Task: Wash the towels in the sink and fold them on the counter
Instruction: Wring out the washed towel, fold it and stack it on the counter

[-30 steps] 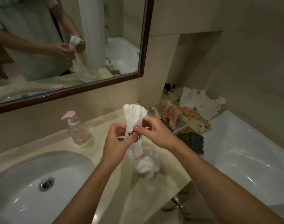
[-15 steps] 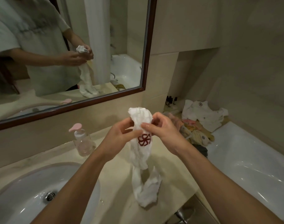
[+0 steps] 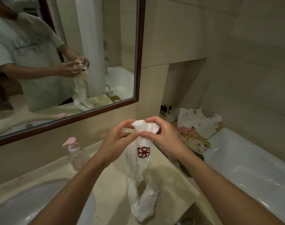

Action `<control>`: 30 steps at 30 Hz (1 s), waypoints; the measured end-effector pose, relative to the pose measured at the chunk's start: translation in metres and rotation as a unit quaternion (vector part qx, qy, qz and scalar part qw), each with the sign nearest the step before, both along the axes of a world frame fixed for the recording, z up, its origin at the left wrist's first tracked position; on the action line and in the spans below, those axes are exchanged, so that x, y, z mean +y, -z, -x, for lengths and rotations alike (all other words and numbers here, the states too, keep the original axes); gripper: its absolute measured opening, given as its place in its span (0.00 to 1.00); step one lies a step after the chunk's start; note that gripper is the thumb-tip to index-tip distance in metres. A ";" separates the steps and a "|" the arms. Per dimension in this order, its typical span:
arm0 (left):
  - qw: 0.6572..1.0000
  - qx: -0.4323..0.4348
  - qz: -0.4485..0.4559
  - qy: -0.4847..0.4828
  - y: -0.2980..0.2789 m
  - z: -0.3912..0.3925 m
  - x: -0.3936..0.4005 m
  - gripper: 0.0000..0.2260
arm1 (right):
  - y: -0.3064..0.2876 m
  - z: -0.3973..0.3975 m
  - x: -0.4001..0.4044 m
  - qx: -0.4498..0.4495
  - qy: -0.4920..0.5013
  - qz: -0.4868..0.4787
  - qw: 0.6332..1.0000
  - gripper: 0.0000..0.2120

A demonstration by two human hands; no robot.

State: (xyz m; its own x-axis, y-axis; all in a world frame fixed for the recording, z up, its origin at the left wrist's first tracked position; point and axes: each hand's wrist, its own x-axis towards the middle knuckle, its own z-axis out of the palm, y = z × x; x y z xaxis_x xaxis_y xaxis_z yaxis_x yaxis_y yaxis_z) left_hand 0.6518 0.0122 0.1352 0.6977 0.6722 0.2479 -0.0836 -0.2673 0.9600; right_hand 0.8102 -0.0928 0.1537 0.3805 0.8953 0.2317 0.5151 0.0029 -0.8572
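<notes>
A wet white towel [image 3: 141, 169] with a dark red emblem hangs twisted above the beige counter [image 3: 111, 181], its lower end bunched on the counter surface. My left hand [image 3: 117, 143] and my right hand [image 3: 164, 140] both pinch its top end, thumbs and fingers curled round the bunched cloth. The white sink [image 3: 33, 207] lies at the lower left. More towels [image 3: 197, 120], white, pink and yellowish, lie in a heap on the ledge at the right.
A clear soap pump bottle [image 3: 76, 153] with a pink head stands behind the sink. A white bathtub [image 3: 252, 164] lies to the right below the counter edge. Small dark bottles [image 3: 165, 109] stand in the wall niche. A framed mirror [image 3: 137, 51] hangs above.
Both hands have lifted the towel's top higher, so it hangs longer and the red emblem now shows below my fingers. The view has tilted up.
</notes>
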 end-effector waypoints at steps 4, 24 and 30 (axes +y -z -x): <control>0.984 0.014 -0.101 -0.149 -0.004 -0.005 0.007 0.05 | -0.008 0.000 0.003 0.009 -0.005 0.033 0.999 0.17; 0.955 0.205 -0.216 -0.001 -0.035 0.014 0.043 0.21 | -0.033 -0.049 0.014 -0.280 -0.018 0.113 0.953 0.12; 0.877 0.338 -0.337 -0.046 -0.024 0.015 0.063 0.08 | -0.041 -0.055 0.015 -0.317 -0.052 0.210 0.923 0.09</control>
